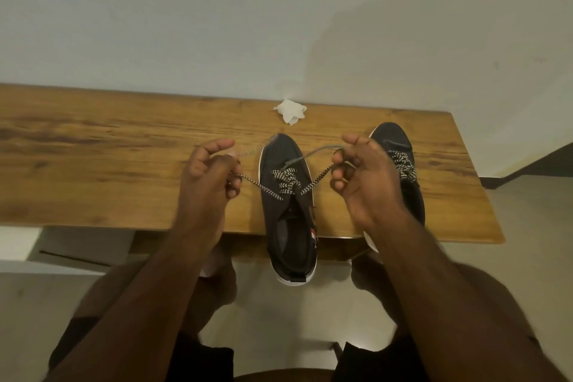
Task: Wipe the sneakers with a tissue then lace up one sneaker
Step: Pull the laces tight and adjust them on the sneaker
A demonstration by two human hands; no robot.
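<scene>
Both hands [210, 167] pinch lace ends [316, 180]; sneaker [286, 211] heel overhangs table [93, 149] edge.

The right hand [362, 177] covers much of the second sneaker [400, 146], leaving only its toe and some lacing visible beside the middle sneaker [286, 205]. Both lace [316, 181] tips blur above that sneaker's toe.
</scene>
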